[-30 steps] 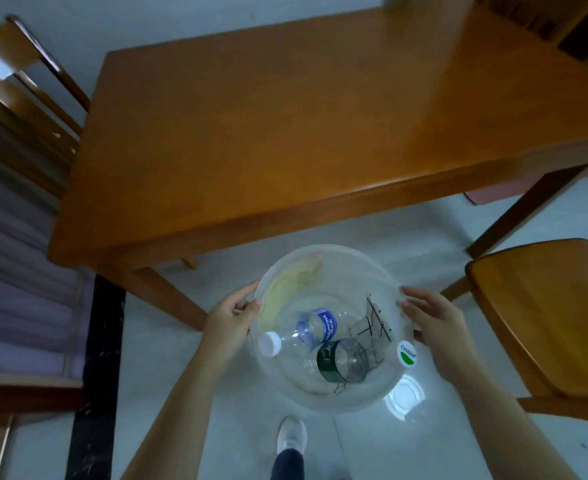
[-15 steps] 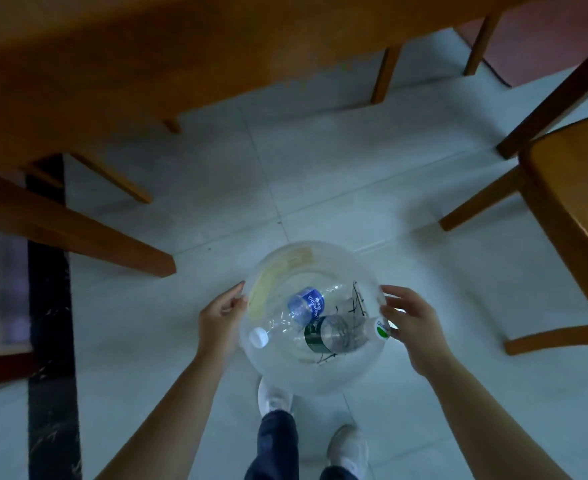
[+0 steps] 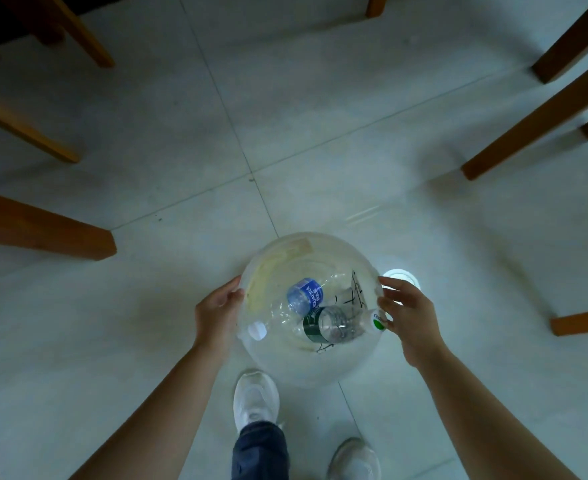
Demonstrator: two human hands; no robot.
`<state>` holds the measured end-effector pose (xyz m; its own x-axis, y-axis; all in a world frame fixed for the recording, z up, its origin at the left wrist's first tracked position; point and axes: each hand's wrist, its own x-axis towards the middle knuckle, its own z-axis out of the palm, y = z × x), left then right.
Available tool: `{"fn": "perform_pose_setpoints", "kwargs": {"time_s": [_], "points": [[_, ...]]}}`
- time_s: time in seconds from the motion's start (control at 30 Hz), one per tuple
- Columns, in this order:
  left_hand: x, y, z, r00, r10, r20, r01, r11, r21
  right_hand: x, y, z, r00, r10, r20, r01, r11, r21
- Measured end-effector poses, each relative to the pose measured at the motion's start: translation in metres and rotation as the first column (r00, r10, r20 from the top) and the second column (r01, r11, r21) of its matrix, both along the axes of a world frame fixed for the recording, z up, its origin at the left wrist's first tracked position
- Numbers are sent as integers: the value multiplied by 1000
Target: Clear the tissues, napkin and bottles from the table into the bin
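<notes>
Two bottles lie on their sides in the clear bin (image 3: 311, 370): the blue-labelled bottle (image 3: 303, 295) towards my left, the green-labelled bottle (image 3: 334, 323) crossing beside it towards my right. A pale patch against the far inner wall may be tissue or napkin; I cannot tell. My left hand (image 3: 216, 315) presses its fingers and thumb against the bin's left rim, and my right hand (image 3: 408, 315) cups the right rim with fingers half curled, so the bin is held between both palms, kept level, I judge, so nothing rolls out. It sits above the tiled floor (image 3: 320, 116), my white shoe (image 3: 255, 398) just below it. Wooden legs (image 3: 43, 230) stand well apart on both sides, leaving open floor ahead for setting it down.
</notes>
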<state>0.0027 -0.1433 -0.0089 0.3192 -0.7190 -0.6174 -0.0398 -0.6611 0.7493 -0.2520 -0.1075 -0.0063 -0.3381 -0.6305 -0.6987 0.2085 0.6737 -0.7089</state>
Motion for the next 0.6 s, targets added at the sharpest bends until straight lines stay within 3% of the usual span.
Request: {"fn": "perform_pose_setpoints", "kwargs": {"time_s": [0.33,0.6], "points": [[-1,-9,-60,1000,-25,-6,25,998,64,5,2,-58,998,-62,-11,62,998,12],[2,-12,-60,995,-96,26,94,994,50,1,6,-65,995,-101,-21,101,995,-12]]}}
